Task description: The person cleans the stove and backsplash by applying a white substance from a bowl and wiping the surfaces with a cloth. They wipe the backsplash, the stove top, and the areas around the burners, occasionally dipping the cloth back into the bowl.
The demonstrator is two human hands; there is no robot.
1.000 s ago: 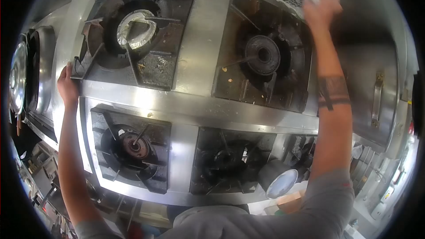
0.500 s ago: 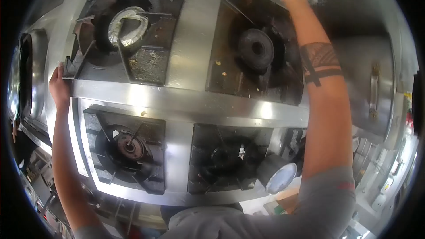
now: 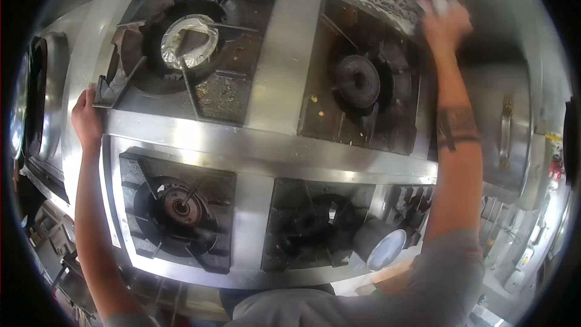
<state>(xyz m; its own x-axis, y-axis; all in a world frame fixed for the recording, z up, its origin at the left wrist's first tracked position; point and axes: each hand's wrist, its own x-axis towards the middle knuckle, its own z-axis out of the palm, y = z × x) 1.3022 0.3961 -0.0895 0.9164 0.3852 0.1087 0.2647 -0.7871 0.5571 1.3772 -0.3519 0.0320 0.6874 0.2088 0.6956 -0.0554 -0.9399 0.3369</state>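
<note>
Evidently braced, the left hand (image 3: 86, 120) grips the stove (image 3: 266, 127) at its left edge, while the right hand (image 3: 445, 21) presses a clutched pad (image 3: 440, 3) against its soapy far-right corner.

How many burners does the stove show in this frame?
4. Far left burner with a foil ring, far right burner near the right hand, near left burner, near right burner. None seems hidden.
</note>
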